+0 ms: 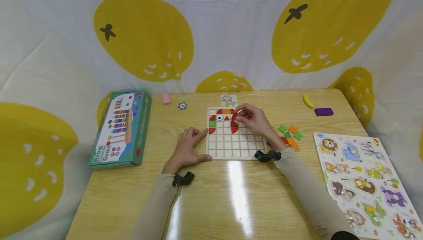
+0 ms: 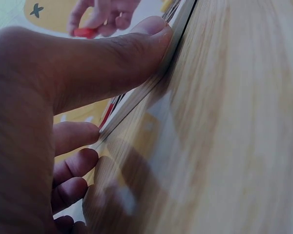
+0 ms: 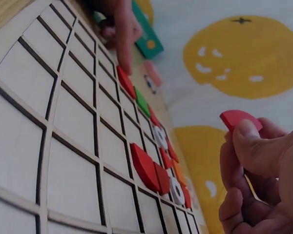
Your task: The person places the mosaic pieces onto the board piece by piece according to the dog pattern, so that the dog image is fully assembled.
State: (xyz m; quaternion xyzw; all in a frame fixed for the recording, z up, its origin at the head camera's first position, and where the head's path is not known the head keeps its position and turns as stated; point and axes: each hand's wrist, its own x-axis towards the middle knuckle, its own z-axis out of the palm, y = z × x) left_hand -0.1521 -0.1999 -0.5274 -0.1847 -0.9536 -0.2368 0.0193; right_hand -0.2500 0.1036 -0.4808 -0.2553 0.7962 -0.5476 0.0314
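A wooden grid board (image 1: 228, 147) lies on the table, with red, green and orange pieces and round eye pieces in its upper left squares. My right hand (image 1: 252, 119) is above the upper part of the board, pinching a red quarter-round piece (image 3: 238, 118) between thumb and fingers, raised off the grid in the right wrist view. At the board's left edge rests my left hand (image 1: 187, 147), its thumb at the lower corner and its index finger beside a red piece (image 1: 212, 131). The thumb touches the board's side in the left wrist view.
Behind the board lies a small pattern card (image 1: 228, 100). Loose coloured pieces (image 1: 290, 141) are scattered right of it, near my right forearm. A green game box (image 1: 120, 129) stands left; an animal puzzle board (image 1: 355, 172) lies right. A yellow banana (image 1: 308, 101) and purple block (image 1: 324, 112) lie back right.
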